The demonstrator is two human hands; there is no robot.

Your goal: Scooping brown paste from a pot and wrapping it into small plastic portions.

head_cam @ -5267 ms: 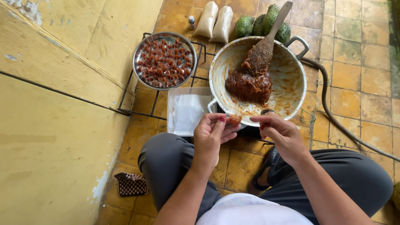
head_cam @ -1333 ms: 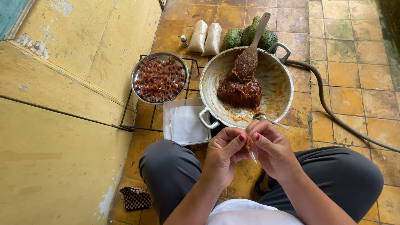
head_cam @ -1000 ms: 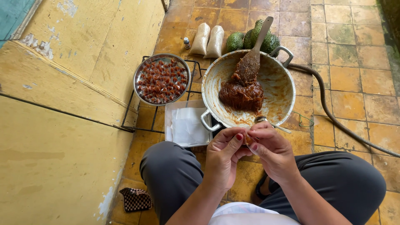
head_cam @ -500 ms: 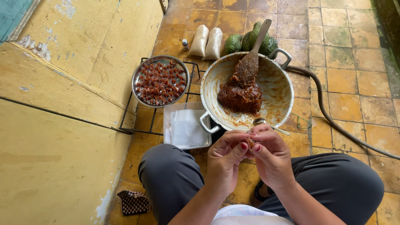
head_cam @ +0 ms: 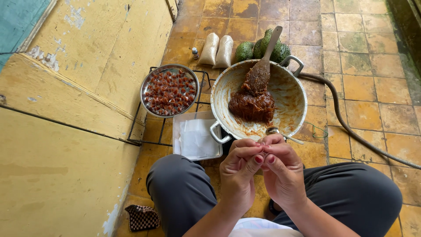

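Pinching something small and hidden, both hands (head_cam: 261,169); pan (head_cam: 291,94) of brown paste (head_cam: 251,105), bowl (head_cam: 144,87) of wrapped sweets (head_cam: 170,91)

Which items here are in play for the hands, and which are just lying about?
In play: left hand and right hand pinched together, brown paste pan, wooden spoon, tray of wrapped pieces, wrapper box.
Lying about: white sacks, green fruit, hose, checkered cloth.

Piece (head_cam: 262,154) perhaps hidden between fingertips
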